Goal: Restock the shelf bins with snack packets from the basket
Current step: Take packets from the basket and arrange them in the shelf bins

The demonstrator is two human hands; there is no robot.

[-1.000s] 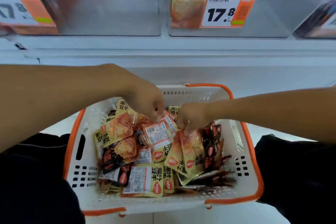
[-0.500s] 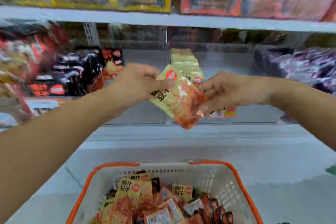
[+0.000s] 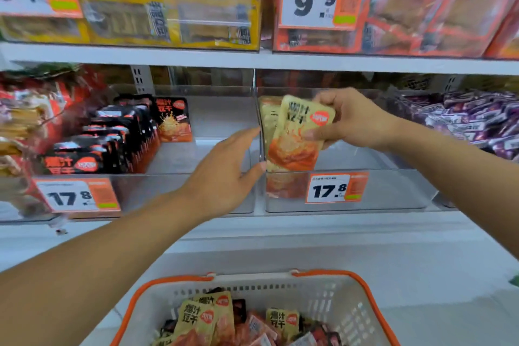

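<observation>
My right hand (image 3: 348,119) grips a yellow-and-orange snack packet (image 3: 297,137) upright inside the left end of a clear shelf bin (image 3: 393,191) priced 17.8. Another yellow packet (image 3: 268,118) stands just behind it. My left hand (image 3: 224,174) is open, its fingers straight and reaching toward the divider between this bin and the bin (image 3: 196,149) on its left, which holds black packets (image 3: 118,137). The white basket (image 3: 337,300) with orange rim sits below, holding several more yellow and black packets (image 3: 207,314).
The shelf above carries bins of yellow packs (image 3: 157,0) and red packs (image 3: 421,8) priced 9.9. Purple packets (image 3: 471,121) fill the bin at the right. Red and orange bags (image 3: 25,121) crowd the far left. A white shelf ledge (image 3: 280,230) runs above the basket.
Both hands rose from the basket to the shelf. The packet passed fully to my right hand, which moved it into the bin; my left hand let go and opened.
</observation>
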